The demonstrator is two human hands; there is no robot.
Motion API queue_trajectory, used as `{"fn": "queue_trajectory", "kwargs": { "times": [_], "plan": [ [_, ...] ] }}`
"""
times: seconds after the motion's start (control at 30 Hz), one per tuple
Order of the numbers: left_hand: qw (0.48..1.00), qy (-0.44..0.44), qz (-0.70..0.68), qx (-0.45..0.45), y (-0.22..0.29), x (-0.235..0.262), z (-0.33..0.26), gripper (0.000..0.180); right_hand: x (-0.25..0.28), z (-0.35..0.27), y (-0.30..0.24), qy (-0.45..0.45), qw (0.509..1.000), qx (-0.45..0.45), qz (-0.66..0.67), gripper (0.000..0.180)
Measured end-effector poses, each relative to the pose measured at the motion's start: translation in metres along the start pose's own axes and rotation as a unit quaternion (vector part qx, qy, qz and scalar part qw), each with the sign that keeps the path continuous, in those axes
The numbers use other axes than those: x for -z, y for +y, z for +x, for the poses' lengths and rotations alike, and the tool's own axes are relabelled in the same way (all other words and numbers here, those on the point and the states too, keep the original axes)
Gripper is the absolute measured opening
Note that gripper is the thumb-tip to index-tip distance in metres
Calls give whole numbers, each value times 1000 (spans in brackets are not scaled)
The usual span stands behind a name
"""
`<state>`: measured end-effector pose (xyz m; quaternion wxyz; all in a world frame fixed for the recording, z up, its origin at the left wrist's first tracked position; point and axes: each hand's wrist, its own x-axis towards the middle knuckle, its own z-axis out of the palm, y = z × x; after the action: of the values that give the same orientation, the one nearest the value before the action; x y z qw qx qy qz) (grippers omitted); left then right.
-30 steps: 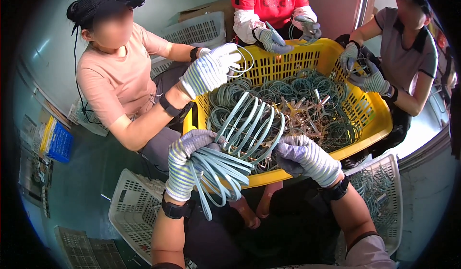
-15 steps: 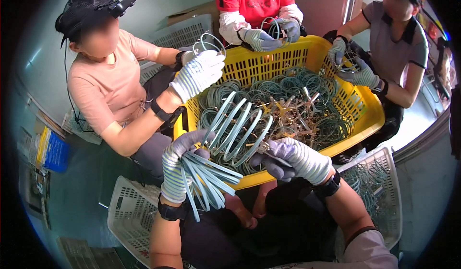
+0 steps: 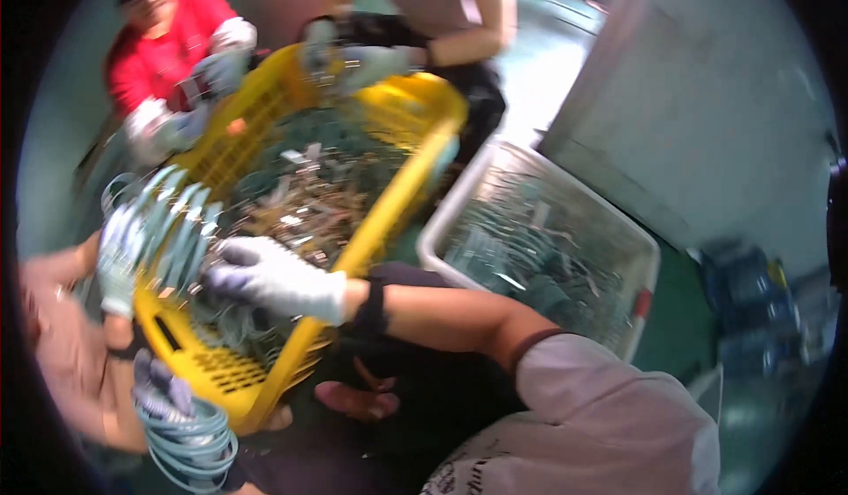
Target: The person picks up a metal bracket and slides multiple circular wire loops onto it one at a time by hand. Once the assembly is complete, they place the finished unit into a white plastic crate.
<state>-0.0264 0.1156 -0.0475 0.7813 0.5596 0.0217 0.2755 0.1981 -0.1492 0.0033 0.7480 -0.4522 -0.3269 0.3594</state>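
A bundle of pale blue-green bands [image 3: 196,451] is gripped in the gloved left hand [image 3: 163,393], its fingers closed around the upper part, beside the near corner of a yellow basket [image 3: 389,205]. The gloved right hand [image 3: 274,279] is held over the basket, its fingers pointed left toward a row of similar bands [image 3: 181,226]; because of blur, it cannot be told whether anything is pinched there.

The basket is filled with coiled rings [image 3: 322,137] and, in the middle, small metal pieces [image 3: 309,208]. Just left of the row, a co-worker's glove [image 3: 117,265] is seen; whether the row is touched by it cannot be made out. Behind the basket, a person in red [image 3: 181,49] and a person in grey [image 3: 433,0] are seated with gloved hands at its rim. To the right, a white crate [image 3: 579,196] is partly filled with blue-green bands [image 3: 530,261].
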Motion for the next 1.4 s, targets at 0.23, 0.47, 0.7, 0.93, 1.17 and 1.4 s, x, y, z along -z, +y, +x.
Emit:
{"fn": "queue_trajectory", "kwargs": {
  "times": [0.23,0.47,0.7,0.93,1.17,1.4],
  "plan": [
    [834,-252,-385,305,-12,102,-6,30,41,-94,-34,69,982,124,123,49],
    [591,-214,-602,492,12,207,-15,21,144,-254,-95,477,852,191,-100,26],
    [387,-153,-706,574,20,-198,15,26,226,-439,-100,628,748,-86,-198,15],
    [344,-109,-752,552,12,-202,10,28,209,-509,-12,699,673,-240,-27,15],
    [322,-83,-793,510,-2,-178,32,29,201,-523,-9,679,662,-316,-12,17],
    [-237,267,-900,250,-22,-78,153,20,197,-441,-77,345,715,-410,-449,29]
  ]
}}
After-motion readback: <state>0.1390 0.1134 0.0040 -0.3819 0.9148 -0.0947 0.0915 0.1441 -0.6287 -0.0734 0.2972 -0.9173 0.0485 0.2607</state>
